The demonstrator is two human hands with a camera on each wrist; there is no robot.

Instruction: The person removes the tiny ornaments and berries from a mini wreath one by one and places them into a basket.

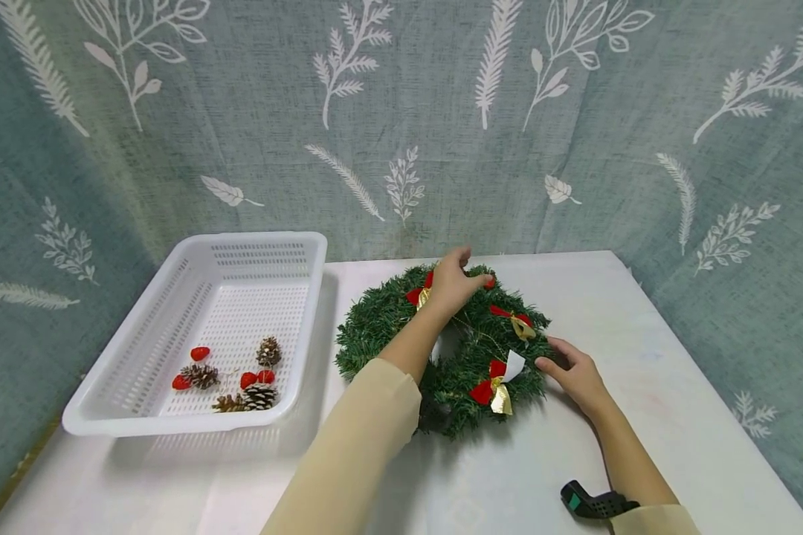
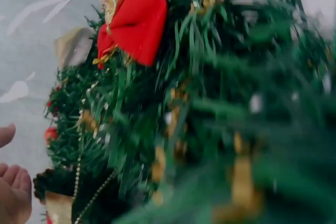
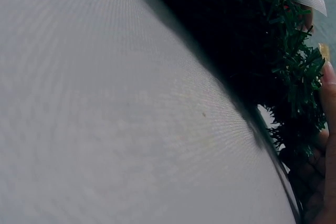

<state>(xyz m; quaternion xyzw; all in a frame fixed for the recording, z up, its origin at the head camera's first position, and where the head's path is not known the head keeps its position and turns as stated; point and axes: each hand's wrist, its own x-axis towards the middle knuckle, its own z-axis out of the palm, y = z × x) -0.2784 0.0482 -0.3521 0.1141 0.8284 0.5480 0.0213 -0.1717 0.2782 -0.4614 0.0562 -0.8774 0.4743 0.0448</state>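
A green wreath (image 1: pixel 375 319) of artificial pine lies on the white table. It carries red and gold bows (image 1: pixel 498 383), one with a white part, and a thin bead string shows in the left wrist view. My left hand (image 1: pixel 450 282) reaches over its far side, close to a small red ornament (image 1: pixel 489 282). Between the left thumb and fingers (image 2: pixel 13 187) there is a gap with nothing visible in it. At the wreath's right edge, my right hand (image 1: pixel 575 375) holds the rim, thumb (image 3: pixel 328 85) above and fingers below, partly in shadow.
A white plastic basket (image 1: pixel 314 297) stands to the left on the table (image 1: pixel 642 371). Inside lie several pine cones (image 1: pixel 261 396) and red ornaments (image 1: pixel 200 353). A patterned green-grey curtain (image 1: pixel 442 186) hangs behind the table. A black band (image 1: pixel 595 503) is around the right wrist.
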